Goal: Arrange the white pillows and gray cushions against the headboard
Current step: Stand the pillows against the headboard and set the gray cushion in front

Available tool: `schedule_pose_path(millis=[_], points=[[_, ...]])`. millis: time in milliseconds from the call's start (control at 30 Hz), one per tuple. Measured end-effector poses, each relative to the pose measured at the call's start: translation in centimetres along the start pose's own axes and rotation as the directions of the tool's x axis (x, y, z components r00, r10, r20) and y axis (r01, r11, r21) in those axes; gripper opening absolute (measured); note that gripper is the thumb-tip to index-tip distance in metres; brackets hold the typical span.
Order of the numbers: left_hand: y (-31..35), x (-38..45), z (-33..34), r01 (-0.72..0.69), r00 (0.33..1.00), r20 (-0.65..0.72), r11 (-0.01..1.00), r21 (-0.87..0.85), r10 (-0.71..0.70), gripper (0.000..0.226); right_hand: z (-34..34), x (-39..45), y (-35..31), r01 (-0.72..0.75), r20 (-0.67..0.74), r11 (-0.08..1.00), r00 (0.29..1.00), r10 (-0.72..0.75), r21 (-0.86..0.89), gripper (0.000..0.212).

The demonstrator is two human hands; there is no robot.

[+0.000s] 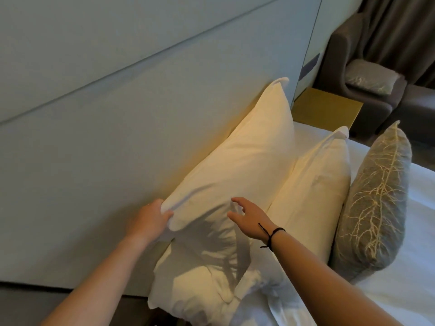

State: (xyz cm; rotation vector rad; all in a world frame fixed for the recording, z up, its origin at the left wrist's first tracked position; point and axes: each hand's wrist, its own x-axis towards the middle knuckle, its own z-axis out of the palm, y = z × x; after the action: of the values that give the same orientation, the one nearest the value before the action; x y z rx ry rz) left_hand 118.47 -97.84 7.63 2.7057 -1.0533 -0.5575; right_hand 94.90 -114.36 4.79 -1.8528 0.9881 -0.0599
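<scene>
A large white pillow [240, 161] stands on edge against the pale padded headboard [117, 128]. My left hand [150, 220] grips its near top corner. My right hand [249, 215], with a dark cord on the wrist, hovers open at the pillow's front face, fingers spread. A second white pillow [315, 184] leans in front of the first. A gray cushion [374, 201] with a pale branching pattern stands against that one. Another white pillow [200, 285] lies lower, at the near end of the bed, partly under my arms.
The white bed sheet [414, 243] spreads to the right. A tan bedside table [327, 109] sits beyond the pillows. A dark armchair [367, 78] with a plastic-wrapped seat and brown curtains [400, 31] fill the far right corner.
</scene>
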Motion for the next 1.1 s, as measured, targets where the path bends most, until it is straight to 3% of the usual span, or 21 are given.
schedule_pose_path(millis=[233,433,633,733,833,900,967,1100], points=[[0.4,1.2,-1.1,-0.072,0.996,-0.048,0.997,-0.029,0.071,0.025,-0.4,2.4,-0.9,-0.017,-0.013,1.0,1.0,0.017,0.01,0.057],[4.0,5.5,-0.8,-0.197,0.98,0.014,0.977,-0.075,0.199,0.063,-1.7,4.9,-1.4,-0.106,-0.073,0.994,0.991,0.108,0.04,0.056],[9.9,11.7,-0.5,-0.256,0.957,0.12,0.964,-0.072,0.263,0.083,-3.3,7.5,-1.8,-0.201,-0.116,0.978,0.972,0.205,0.049,0.059],[12.8,14.6,-0.1,-0.243,0.966,0.07,0.965,-0.099,0.251,0.081,-5.5,9.2,-2.2,-0.21,-0.162,0.977,0.966,0.201,-0.04,0.058],[14.5,16.7,0.8,-0.27,0.96,0.058,0.96,-0.073,0.275,0.073,-8.7,11.9,-3.5,-0.182,-0.203,0.948,0.97,0.13,-0.26,0.054],[14.8,17.2,1.4,-0.269,0.96,0.054,0.959,-0.092,0.274,0.07,-10.4,14.0,-5.0,-0.138,-0.207,0.89,0.977,0.051,-0.434,0.043],[14.5,17.2,1.7,-0.249,0.965,0.055,0.96,-0.129,0.257,0.071,-11.4,16.3,-6.4,-0.013,-0.134,0.766,0.986,-0.095,-0.643,0.04],[12.4,15.5,1.6,-0.192,0.977,0.087,0.979,-0.061,0.197,0.082,-12.1,20.9,-8.5,0.297,0.211,0.36,0.943,-0.258,-0.885,0.05]])
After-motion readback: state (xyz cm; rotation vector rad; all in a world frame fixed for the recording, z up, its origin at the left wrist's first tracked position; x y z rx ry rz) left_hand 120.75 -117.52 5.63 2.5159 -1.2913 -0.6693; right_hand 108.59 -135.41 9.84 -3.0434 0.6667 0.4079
